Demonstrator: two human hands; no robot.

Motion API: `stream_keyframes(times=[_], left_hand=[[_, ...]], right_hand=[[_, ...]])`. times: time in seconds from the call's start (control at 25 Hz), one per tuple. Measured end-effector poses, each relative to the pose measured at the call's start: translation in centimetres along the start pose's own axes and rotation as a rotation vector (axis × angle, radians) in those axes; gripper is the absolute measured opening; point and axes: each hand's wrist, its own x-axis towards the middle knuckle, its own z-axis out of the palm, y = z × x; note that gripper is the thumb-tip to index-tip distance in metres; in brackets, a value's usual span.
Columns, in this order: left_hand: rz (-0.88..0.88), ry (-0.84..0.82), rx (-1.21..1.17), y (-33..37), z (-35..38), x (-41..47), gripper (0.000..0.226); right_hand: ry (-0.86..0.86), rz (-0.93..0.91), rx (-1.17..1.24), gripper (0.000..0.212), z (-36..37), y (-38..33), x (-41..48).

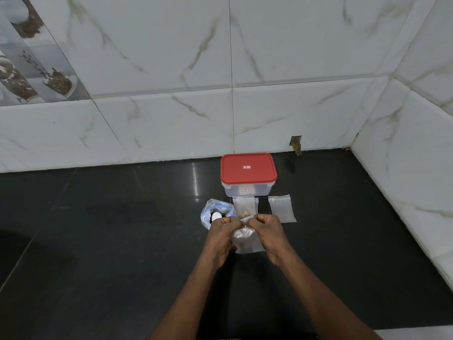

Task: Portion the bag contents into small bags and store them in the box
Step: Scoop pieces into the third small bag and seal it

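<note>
My left hand (224, 231) and my right hand (266, 229) both pinch the top edge of a small clear bag (245, 241) held just above the black counter; brownish bits show inside it. Behind my hands lies another small bag (245, 204) with a few tan pieces at its lower end. A third small bag (282, 208) lies flat to the right. The large bag (210, 212), clear with blue print and open at the top, stands to the left with a white scoop inside. The clear box with a red lid (248, 171) stands shut behind them.
The black counter (122, 241) runs left and toward me. White marble-tiled walls rise at the back and on the right, forming a corner. A small notch (296, 142) sits in the back wall near the counter.
</note>
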Motion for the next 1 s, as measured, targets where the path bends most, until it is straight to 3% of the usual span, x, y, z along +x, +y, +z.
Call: stream_keyframes(times=[0.2,0.44,1.0], left_hand=[[0.024,0.084,0.112,-0.1,0.2,0.3,0.028],[-0.007,0.056,-0.035,-0.4,-0.7,0.3,0.007],[0.061,0.095,-0.122,-0.4,0.8,0.9,0.032]], right_hand=[[-0.017,-0.046,-0.001,0.01,0.4,0.0,-0.2],[0.011,0.059,0.114,0.009,-0.1,-0.2,-0.3],[0.007,0.08,0.135,0.011,-0.3,-0.8,-0.8]])
